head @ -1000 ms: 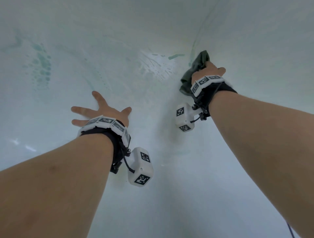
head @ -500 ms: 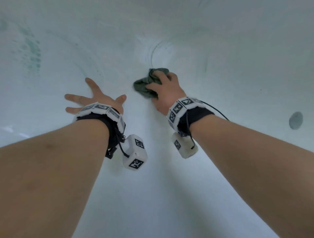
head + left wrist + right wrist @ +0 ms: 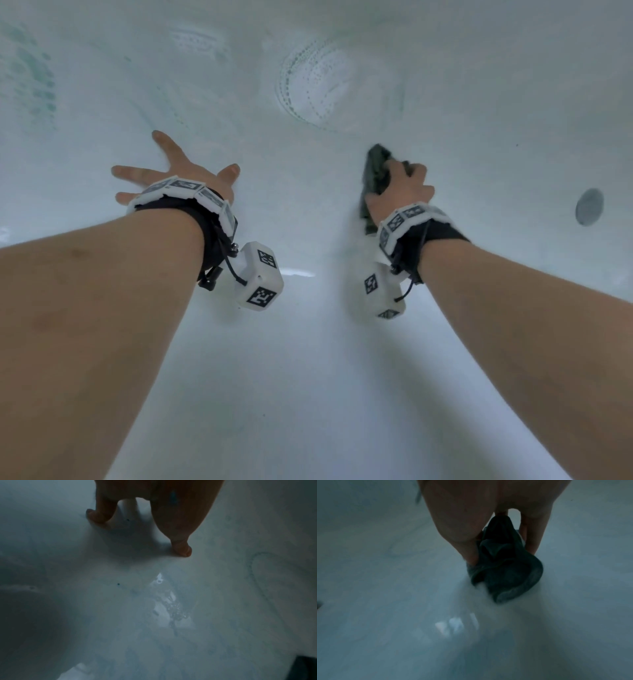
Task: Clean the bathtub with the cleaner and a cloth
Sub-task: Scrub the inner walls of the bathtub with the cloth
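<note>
I look down into a white bathtub (image 3: 308,377) whose wet wall carries foamy streaks of cleaner (image 3: 308,89). My right hand (image 3: 399,186) grips a crumpled dark green cloth (image 3: 375,168) and holds it against the tub surface. In the right wrist view the cloth (image 3: 508,568) bunches between thumb and fingers and touches the enamel. To the left, my left hand (image 3: 171,171) lies spread flat on the tub, fingers straight. The left wrist view has its fingertips (image 3: 181,550) pressing the wet surface. No cleaner bottle is in view.
A round grey fitting (image 3: 589,206) sits in the tub wall at the right. Greenish cleaner blotches (image 3: 34,78) mark the upper left wall. Foam and droplets (image 3: 171,608) lie on the surface ahead of the left hand.
The right hand swept the cloth from the upper right wall to the left near the left hand, then back to the right and lower. The left hand stays planted.
</note>
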`<action>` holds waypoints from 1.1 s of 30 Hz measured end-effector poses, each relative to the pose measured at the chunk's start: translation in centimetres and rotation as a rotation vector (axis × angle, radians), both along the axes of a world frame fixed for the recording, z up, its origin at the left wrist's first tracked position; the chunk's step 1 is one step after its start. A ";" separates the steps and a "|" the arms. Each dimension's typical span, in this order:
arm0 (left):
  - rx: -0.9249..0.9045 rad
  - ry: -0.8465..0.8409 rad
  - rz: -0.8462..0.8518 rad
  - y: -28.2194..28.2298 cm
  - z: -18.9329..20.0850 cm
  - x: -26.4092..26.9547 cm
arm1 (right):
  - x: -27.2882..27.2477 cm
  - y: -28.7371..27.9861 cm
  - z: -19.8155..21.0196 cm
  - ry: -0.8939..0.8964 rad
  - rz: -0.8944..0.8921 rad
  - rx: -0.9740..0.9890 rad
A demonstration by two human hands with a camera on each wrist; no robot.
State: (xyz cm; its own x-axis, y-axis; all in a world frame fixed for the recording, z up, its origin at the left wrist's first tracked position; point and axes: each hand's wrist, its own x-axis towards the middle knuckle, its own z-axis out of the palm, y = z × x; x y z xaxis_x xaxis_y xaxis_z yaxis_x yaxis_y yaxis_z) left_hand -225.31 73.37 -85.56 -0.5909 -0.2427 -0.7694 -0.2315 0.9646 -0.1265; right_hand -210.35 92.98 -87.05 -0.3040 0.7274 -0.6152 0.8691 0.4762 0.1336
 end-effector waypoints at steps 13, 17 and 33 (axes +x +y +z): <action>0.000 0.002 0.007 0.0 -0.2 0.1 | -3.6 -3.3 0.5 0.047 0.085 -0.172; 0.004 0.021 0.008 -0.4 -1.1 0.1 | -4.5 0.8 1.0 -0.273 0.328 -0.056; 0.022 0.026 0.013 -0.6 -1.3 0.2 | -10.2 -6.0 2.6 0.155 0.022 -0.261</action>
State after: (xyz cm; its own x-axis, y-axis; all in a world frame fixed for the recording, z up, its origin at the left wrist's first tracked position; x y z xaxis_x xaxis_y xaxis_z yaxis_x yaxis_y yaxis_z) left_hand -225.07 72.80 -86.81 -0.6078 -0.2340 -0.7588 -0.2474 0.9638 -0.0990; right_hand -220.57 87.01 -84.47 -0.4228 0.5427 -0.7258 0.8586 0.4960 -0.1292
